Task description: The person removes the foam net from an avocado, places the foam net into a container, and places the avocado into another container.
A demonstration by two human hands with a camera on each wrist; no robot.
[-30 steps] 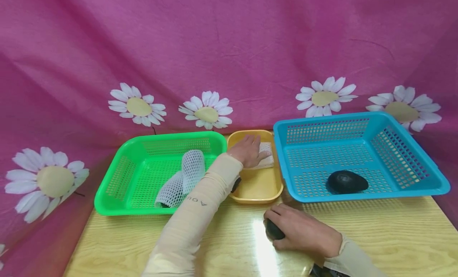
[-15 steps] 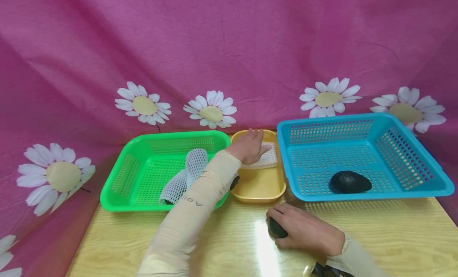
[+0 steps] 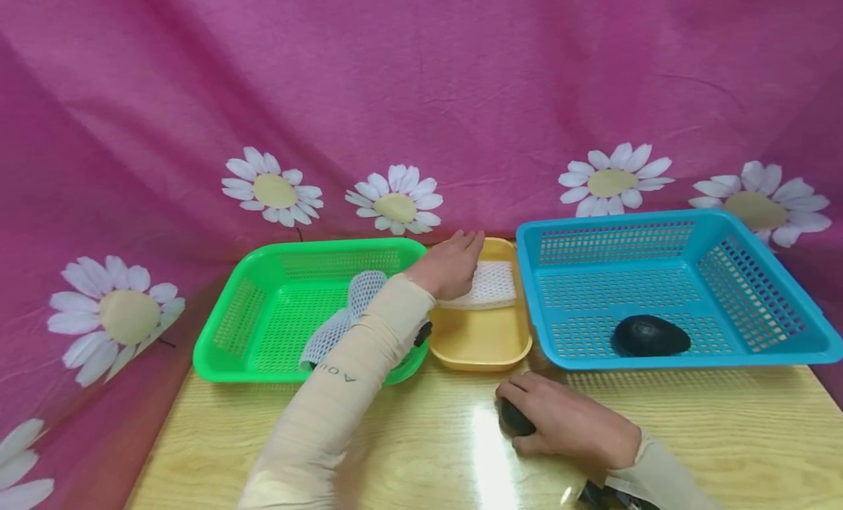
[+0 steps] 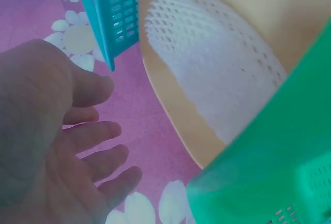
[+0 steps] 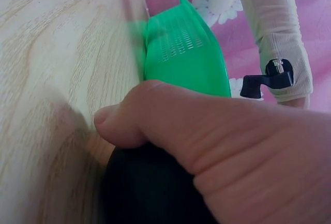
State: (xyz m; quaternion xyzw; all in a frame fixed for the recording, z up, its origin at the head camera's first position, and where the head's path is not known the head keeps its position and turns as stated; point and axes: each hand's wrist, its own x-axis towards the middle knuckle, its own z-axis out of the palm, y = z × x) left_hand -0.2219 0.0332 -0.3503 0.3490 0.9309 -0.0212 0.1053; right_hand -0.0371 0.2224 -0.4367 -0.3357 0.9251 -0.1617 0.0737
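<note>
Dark, nearly black fruit (image 3: 516, 418) sits at the table (image 3: 421, 437) in the right hand (image 3: 569, 422), whose grip is closed around it, thumb on the near side and fingers over the far side. Much of the fruit is covered by that hand; the right wrist view shows the thumb against it, its lower part cut off by the frame.

The left hand (image 3: 451, 265) is over the yellow tray (image 3: 479, 342), its grip loose, fingers extended and holding nothing. A white foam net (image 3: 495, 282) lies in the tray; the hand hides one end from above, but the left wrist view shows them apart, with the green basket (image 3: 332, 245) covering part of the net.

Two more foam nets (image 3: 366, 287) lie in that basket, partly behind the left sleeve (image 3: 349, 371); a dark bit at the nearer one's end is too small to identify. Another dark fruit (image 3: 652, 336) lies in the blue basket (image 3: 678, 362), its underside hidden by the front rim.
</note>
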